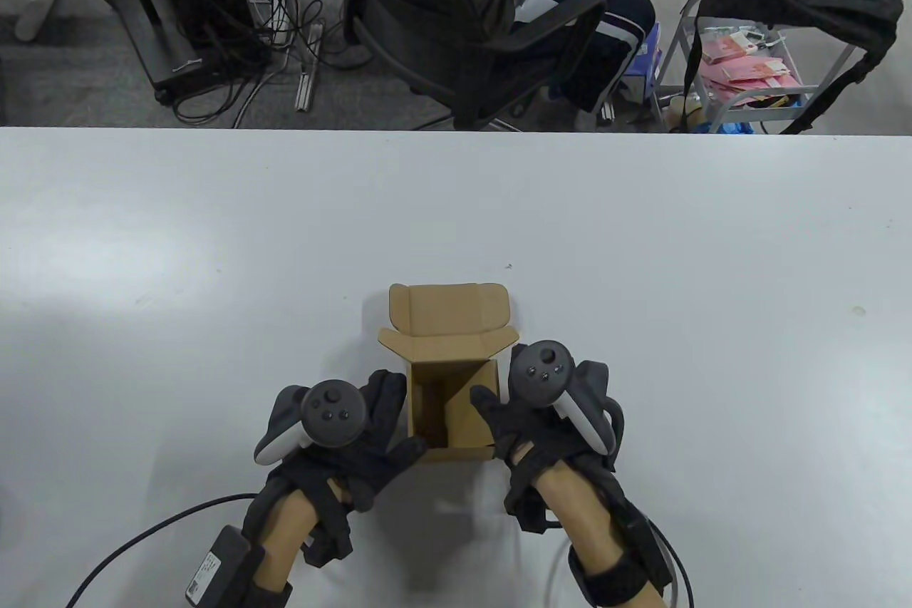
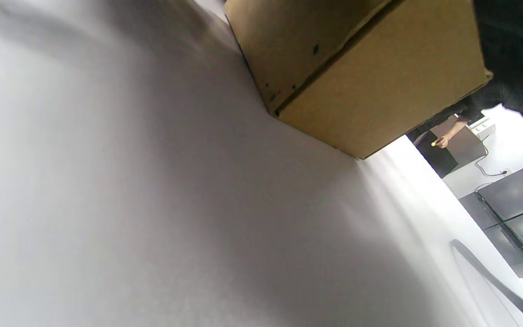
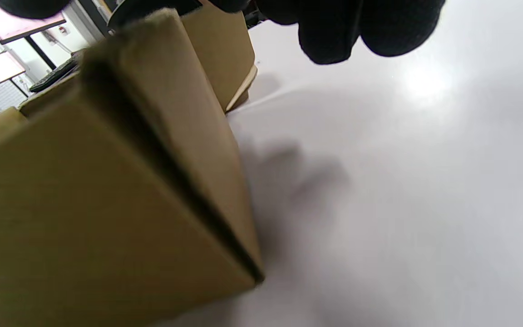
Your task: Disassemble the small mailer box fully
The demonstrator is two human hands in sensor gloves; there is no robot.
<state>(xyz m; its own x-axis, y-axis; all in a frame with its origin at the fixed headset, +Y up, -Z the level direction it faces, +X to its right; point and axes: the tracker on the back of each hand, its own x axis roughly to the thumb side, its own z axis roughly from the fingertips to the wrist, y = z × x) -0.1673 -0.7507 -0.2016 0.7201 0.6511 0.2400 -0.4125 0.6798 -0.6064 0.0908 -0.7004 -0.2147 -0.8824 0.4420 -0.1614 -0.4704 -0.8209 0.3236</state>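
A small brown cardboard mailer box [image 1: 452, 394] stands on the white table [image 1: 641, 244] near its front edge, lid flap [image 1: 449, 308] open and lying back away from me, inside empty. My left hand [image 1: 381, 423] rests against the box's left wall with the thumb by the near left corner. My right hand [image 1: 502, 415] holds the right wall, thumb over the rim into the opening. The box's outer walls show in the left wrist view [image 2: 361, 77] and in the right wrist view [image 3: 107, 195], where gloved fingertips [image 3: 334, 32] hang from the top.
Cables [image 1: 142, 529] run from my wrists over the table's front edge. Beyond the far edge are an office chair with a seated person [image 1: 499, 16], a cart with a black bag [image 1: 784, 16] and floor cables.
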